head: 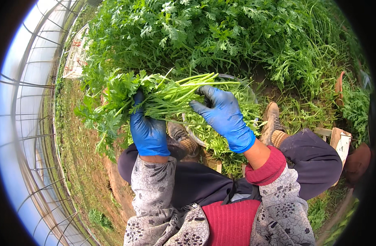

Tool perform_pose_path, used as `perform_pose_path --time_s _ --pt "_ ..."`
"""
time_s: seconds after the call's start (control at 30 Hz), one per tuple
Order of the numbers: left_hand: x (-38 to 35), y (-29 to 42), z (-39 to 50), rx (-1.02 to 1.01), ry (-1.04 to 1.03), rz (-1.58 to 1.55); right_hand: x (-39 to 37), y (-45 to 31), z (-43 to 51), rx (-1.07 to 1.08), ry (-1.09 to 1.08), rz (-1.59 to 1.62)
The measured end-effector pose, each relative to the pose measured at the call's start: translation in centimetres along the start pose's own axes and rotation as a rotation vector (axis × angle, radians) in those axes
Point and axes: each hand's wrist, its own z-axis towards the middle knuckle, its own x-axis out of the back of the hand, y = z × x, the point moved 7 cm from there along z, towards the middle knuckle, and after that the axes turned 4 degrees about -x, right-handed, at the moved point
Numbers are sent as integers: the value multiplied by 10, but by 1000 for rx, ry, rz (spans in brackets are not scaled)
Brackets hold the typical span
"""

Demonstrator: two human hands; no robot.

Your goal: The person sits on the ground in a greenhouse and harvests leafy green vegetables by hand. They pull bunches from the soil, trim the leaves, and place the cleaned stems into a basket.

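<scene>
My left hand (149, 129), in a blue glove stained dark, is closed around a bunch of leafy greens (182, 95) that look like garland chrysanthemum. The leafy tops spread out to the left and hang past the wrist, while the pale stems point right. At the stem ends is my right hand (226, 115), gloved the same way. Its thumb and index finger are apart at the edge of the stems, with a gap showing between them; the other fingers are curled and partly hidden. Cut greens (220, 135) lie below the hands, between my feet.
Tall growing greens (218, 33) fill the ground ahead. A white plastic crate (76, 57) stands at far left, near the greenhouse film wall (28, 101). My boots (271, 118) flank a translucent rim (191, 133) around the cut greens. A wooden piece (340, 141) is beside my right knee.
</scene>
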Motion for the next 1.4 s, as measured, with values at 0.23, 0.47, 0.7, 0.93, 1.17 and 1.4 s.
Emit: perform_pose_path --time_s 0.23,0.47,0.7,0.93,1.17,1.4 --pt "4 13 8 39 -70 -90 22 27 -9 129 -12 -478" --pt "9 24 12 158 -84 -192 31 80 -57 -599 -397 219" --pt "6 20 14 227 -63 -289 -39 51 -84 -673 -697 1090" --pt "3 26 0 30 -99 -65 -18 91 -85 -253 -448 -270" --pt "-52 19 -59 -599 -309 1191 -21 40 -122 -440 -1192 670" --pt "-90 -78 -141 -600 -1772 1587 -44 78 -109 -866 -630 1278"
